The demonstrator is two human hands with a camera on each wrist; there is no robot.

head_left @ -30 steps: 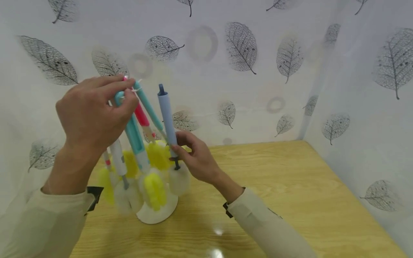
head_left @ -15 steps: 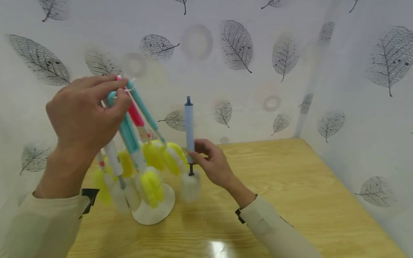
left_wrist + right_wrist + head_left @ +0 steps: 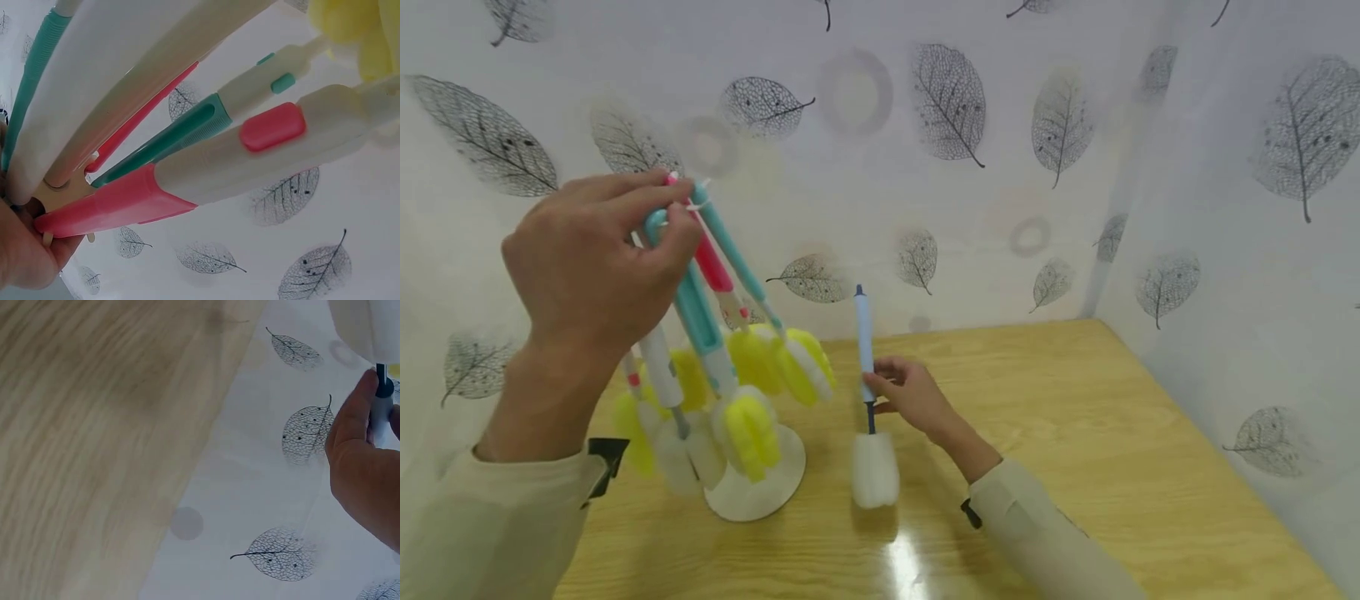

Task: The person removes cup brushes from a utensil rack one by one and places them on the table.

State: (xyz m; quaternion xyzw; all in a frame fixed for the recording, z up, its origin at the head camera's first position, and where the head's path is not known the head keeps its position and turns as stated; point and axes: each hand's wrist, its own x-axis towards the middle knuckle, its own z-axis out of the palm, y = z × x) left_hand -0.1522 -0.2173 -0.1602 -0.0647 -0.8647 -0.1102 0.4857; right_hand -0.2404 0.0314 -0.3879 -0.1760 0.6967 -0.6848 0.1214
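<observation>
My left hand (image 3: 602,258) grips the top of a white brush stand, whose round base (image 3: 767,492) rests on the table. From its pegs hang several sponge bottle brushes, among them a teal-handled one (image 3: 698,312) and a red-handled one (image 3: 711,262), with yellow and white heads. In the left wrist view, fingers (image 3: 28,256) close around the stand's hub beside a pink handle (image 3: 112,209). Right of the stand, my right hand (image 3: 917,396) pinches a bottle brush by its light blue handle (image 3: 863,325). The brush's white sponge head (image 3: 876,471) points down, above the table.
The wooden table (image 3: 1037,417) ends at its back edge against a white, leaf-printed curtain (image 3: 985,208). Another such sheet (image 3: 1240,333) borders the right side. A glare spot (image 3: 904,562) shines near the front.
My right hand has carried the blue-handled brush away from the stand, to the right and lower, with its head tipped toward me. The left hand keeps its hold on the stand's top.
</observation>
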